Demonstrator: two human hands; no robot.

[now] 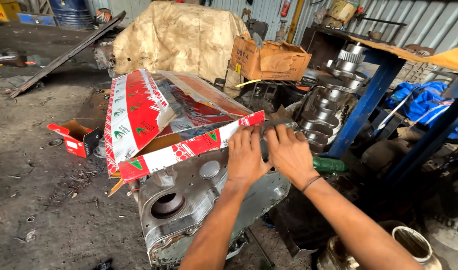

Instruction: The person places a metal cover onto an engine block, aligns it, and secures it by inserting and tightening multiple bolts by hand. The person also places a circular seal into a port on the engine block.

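On the floor at far left, a small open red box, well apart from the work. Next, resting across the top of the grey engine casing, a torn-open red-and-white cardboard box, one flap folded up at the casing's left edge, a long striped flap running along its near edge. At that flap's right end, near the casing's far right corner, the left hand: open, palm down, fingers spread flat and touching the cardboard. Just beside it, touching, the right hand, fingers laid over a thin grey flat piece at the casing's far edge; thumb hidden, so impossible to tell whether pinching or merely pressing. Probably best handled gently: press evenly with both palms, keep the thin piece flat rather than bent, mind the torn cardboard sliding off the sloped metal. Further right, beyond the casing, a crankshaft, a green bottle and a blue steel leg.
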